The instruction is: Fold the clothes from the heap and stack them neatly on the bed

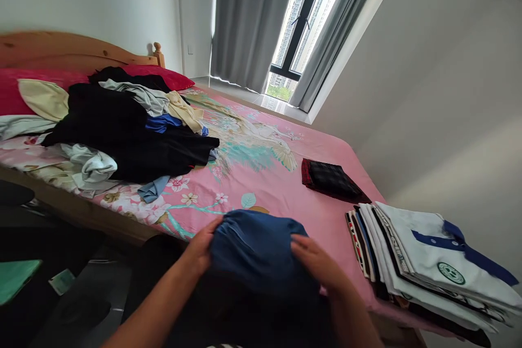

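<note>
A blue garment (259, 247) with a gathered edge is held up in front of me at the near side of the bed; its lower part falls into shadow and its kind is unclear. My left hand (203, 244) grips its left edge, fingers partly hidden behind the cloth. On the opposite edge my right hand (314, 258) is closed, with the fingers over the front of the fabric. Beyond the garment lies the pink flowered bedsheet (281, 201).
At left on the bed is a loose heap of clothes (110, 119), mostly black. A stack of folded shirts (428, 266) stands at the right edge, a folded dark plaid garment (332, 179) behind it. A wooden headboard (73, 51) is at the far left.
</note>
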`<state>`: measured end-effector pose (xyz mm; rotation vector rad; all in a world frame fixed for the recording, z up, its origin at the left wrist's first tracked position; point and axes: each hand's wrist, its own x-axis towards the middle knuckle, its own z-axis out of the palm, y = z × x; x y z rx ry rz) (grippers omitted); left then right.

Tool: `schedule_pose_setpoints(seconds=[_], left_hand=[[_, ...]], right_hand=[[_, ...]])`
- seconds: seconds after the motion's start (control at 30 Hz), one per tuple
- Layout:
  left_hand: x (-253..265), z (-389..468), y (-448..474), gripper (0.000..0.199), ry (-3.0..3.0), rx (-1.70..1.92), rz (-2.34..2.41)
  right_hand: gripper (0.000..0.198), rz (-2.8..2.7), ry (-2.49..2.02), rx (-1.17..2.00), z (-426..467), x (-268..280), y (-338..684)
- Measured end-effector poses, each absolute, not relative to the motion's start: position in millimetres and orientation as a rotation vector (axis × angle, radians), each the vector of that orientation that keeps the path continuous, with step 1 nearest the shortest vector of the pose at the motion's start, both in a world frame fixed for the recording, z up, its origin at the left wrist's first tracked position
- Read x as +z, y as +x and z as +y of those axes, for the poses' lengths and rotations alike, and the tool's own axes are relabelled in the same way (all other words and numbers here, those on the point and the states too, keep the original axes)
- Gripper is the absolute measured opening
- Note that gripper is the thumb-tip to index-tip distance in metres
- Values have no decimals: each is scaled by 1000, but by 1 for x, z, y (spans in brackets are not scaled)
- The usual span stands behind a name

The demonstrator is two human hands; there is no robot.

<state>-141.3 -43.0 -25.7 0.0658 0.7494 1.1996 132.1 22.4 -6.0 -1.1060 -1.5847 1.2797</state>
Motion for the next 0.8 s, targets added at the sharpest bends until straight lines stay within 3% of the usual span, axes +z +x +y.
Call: schedule_pose_setpoints(seconds=[0.17,0.27,0.53,0.7,0.8], left_hand=[[-47,-40,-179,32,-95,1573,555],[-51,-39,-169,31,-68,1651,458],[-68,-45,-157,27,-86,1550,557],[-69,-46,-145,22,42,1563,786],[-76,-47,-143,28,240,1590,1009]], right_hand=[[34,-991,-1181,906,77,23,186],[43,-1023,-1222,742,80,19,181],[26,-1823,-1188,1401,-35,-50,81],[38,-2110,-1160,1264,-69,-86,35],[26,-2220,-1230,1121,-75,-97,24]])
